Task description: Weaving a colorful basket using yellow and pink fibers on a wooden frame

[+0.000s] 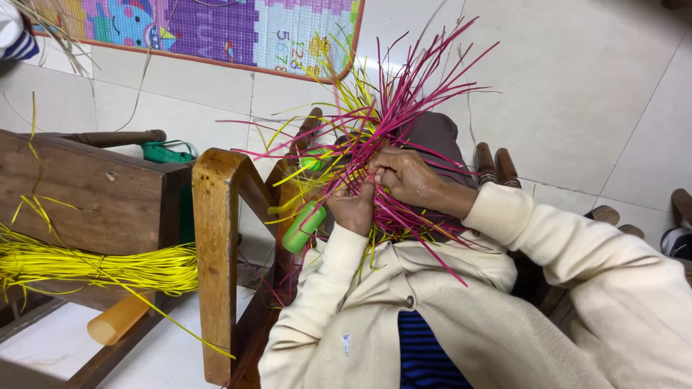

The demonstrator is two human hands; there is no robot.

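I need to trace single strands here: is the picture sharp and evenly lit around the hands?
Head view: soft even light, no harsh glare; left hand and right hand fairly sharp; magenta strips thin and slightly smeared at the tips; wide-angle bending at the edges.

My left hand (351, 209) and right hand (404, 176) met over my lap, both buried in a half-woven piece of magenta and yellow strips (382, 137). The right-hand fingers (380, 173) pinched strands at the top of the weave; the left-hand fingers curled under it from below. Loose strip ends fanned up and outward from the piece. A green tube (303, 225) lay just beside my left wrist, against a wooden chair frame (216, 245). To the left, a bundle of yellow strips (94, 266) rested across a dark wooden bench (94, 194). A tan cylinder (119, 318) lay below it on the white tiled floor (577, 94).
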